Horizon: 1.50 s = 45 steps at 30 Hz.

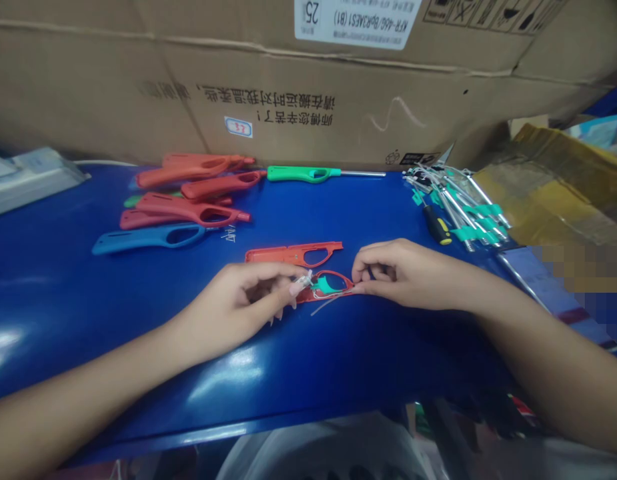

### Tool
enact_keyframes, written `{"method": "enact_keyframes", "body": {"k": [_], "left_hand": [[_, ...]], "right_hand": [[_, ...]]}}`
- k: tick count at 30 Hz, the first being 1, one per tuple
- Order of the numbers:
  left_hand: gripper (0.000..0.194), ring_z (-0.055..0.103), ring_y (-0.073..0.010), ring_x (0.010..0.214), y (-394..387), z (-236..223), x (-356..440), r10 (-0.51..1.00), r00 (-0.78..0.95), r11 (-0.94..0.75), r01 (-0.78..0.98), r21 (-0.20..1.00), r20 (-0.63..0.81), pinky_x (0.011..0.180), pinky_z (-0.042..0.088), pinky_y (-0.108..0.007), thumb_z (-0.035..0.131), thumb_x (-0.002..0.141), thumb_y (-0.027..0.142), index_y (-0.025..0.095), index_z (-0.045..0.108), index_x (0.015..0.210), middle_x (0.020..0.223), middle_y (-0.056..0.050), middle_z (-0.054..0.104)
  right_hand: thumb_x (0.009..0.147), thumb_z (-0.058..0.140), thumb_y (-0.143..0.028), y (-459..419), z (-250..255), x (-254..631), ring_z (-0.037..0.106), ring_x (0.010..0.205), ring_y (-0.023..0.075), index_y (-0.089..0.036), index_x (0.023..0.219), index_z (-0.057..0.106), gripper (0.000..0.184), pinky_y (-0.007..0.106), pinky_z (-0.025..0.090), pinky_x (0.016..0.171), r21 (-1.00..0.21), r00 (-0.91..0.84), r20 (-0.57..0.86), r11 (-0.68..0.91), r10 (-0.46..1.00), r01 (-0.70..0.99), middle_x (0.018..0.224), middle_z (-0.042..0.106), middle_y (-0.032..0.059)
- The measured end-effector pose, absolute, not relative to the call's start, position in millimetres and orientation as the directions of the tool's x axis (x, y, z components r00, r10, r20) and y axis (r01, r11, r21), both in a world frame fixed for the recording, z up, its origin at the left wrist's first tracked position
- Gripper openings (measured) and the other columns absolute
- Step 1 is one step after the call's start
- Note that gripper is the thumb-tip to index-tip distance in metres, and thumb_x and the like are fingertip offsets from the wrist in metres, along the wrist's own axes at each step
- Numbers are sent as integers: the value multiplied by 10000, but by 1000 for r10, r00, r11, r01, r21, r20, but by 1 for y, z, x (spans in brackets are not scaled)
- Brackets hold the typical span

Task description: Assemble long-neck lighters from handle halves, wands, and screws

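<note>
My left hand (261, 292) pinches a small clear plastic piece (303, 281) between thumb and forefinger, over an orange-red lighter shell half (308, 298). A teal trigger (328, 285) and thin white wires lie at that shell's finger loop. My right hand (395, 275) is closed at the right end of the same shell, with thumb and forefinger pinched on its narrow tip; what else they may hold is hidden. Just behind, the other orange shell half (288, 255) lies on the blue table (228, 387).
Several coloured lighter handles (178, 210) lie at back left. A green lighter (303, 174) with a metal tube lies before the cardboard box (188, 67). Metal tubes with teal triggers (473, 213) and a black-yellow screwdriver (437, 225) are at right, beside a taped carton (563, 180).
</note>
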<state>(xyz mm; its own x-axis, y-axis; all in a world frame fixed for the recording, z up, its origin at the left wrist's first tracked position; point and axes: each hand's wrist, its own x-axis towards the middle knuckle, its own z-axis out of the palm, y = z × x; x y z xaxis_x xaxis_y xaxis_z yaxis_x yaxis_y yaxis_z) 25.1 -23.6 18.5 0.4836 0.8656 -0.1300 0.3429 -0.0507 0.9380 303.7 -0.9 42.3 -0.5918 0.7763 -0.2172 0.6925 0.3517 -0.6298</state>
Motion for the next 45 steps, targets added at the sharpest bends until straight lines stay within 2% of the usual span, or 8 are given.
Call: {"method": "enact_keyframes", "body": {"k": [12,18,24,28,33,37,41,45], "left_hand": [[330,632,-99,594,-22,19,26,860,485,-14,329,944,-157,553,537,-173,676,935,396,158,758,1148,781,-35,760],[319,629,-104,576,-23,20,26,866,480,-30,330,944,-141,540,534,-177,678,929,386,153,759,1130,738,-26,749],[310,642,-103,596,-24,19,25,862,483,-15,326,945,-153,562,547,-180,670,937,370,160,750,1152,790,-34,767],[321,645,-107,609,-24,18,25,861,484,-6,311,950,-153,571,554,-189,674,936,378,162,746,1162,810,-38,765],[308,641,-107,585,-24,16,24,867,480,-27,315,949,-135,550,544,-186,682,926,359,159,753,1149,764,-30,759],[306,630,-97,571,-25,16,24,867,484,-55,327,943,-117,540,530,-168,711,905,361,162,766,1130,747,-26,765],[291,622,-90,558,-25,17,25,870,479,-59,335,940,-116,523,516,-154,727,896,373,178,779,1106,726,-14,763],[270,639,-96,584,-25,16,24,854,504,-67,358,931,-132,545,523,-164,716,914,382,186,789,1085,775,-27,778]], "right_hand": [[943,638,-253,-3,41,297,479,623,115,-184,811,663,151,245,365,608,-587,-577,-159,393,801,708,707,585,-18],[960,598,-170,-12,40,297,578,885,141,-205,1120,626,167,250,434,723,-604,-760,-4,604,650,520,1108,630,52],[1049,448,-248,-20,27,286,561,806,146,-232,1165,624,212,286,363,638,-276,-857,12,825,515,493,1197,605,58],[1067,408,-257,-20,24,284,560,783,143,-207,1094,631,231,288,360,630,-244,-850,19,827,526,506,1176,622,66],[1033,526,-252,-22,26,283,608,912,152,-217,1048,629,109,269,423,705,-487,-761,70,688,644,538,1129,645,51],[964,622,-218,-21,30,280,528,638,82,-193,931,652,51,225,407,598,-707,-607,74,471,791,528,851,644,-3],[928,667,-294,-19,32,278,500,461,73,-182,911,626,120,195,399,457,-901,-471,-160,67,868,430,560,560,-67],[886,719,-318,-17,31,277,587,471,100,-180,930,609,182,206,512,440,-937,-491,-307,-169,815,305,559,605,-57]]}}
